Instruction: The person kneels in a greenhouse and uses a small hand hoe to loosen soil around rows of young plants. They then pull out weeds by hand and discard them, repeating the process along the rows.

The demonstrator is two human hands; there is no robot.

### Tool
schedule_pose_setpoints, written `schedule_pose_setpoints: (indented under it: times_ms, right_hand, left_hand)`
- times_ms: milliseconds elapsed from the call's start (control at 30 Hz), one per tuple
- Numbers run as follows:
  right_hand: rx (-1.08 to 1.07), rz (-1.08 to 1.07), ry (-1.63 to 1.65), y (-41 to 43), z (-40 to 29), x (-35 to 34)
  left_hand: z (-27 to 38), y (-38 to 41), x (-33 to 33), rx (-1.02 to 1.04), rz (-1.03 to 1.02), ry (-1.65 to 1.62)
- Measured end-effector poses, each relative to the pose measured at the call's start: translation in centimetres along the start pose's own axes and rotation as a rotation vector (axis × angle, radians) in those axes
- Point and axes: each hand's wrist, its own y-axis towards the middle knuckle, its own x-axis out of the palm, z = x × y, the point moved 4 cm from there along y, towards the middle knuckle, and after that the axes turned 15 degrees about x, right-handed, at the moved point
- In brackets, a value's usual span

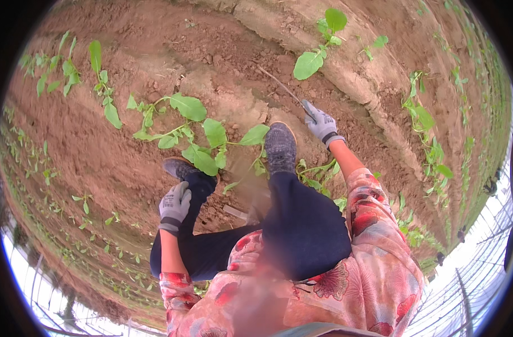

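Note:
My right hand (320, 121), in a grey work glove, grips the near end of a thin stick-like tool (281, 85); its far end lies over the loose soil (239, 54). What the tool is cannot be told. My left hand (175, 204), gloved in grey too, rests by my left shin with its fingers partly curled, and no object shows in it. Between and ahead of my shoes, green leafy seedlings (190, 107) lie or stand on the ground, some beside my right shoe (281, 145). Another leafy plant (309, 65) stands beyond my right hand.
Raised soil ridges (349, 80) run past me, with rows of young plants (435, 156) on the right and more small plants (86, 204) on the left. A pale flat strip (235, 212) lies between my legs. Framework of a greenhouse (467, 295) shows at the lower rim.

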Motion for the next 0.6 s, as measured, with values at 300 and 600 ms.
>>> schedule_pose_setpoints:
  times_ms: [300,600]
  right_hand:
    - [0.133,0.033,0.063,-4.9,3.3,-0.9]
    - [0.09,0.104,-0.026,-5.7,3.6,-3.4]
  left_hand:
    - [-0.9,-0.5,0.5,-0.019,0.012,-0.023]
    - [-0.1,0.2,0.3,0.045,0.038,-0.05]
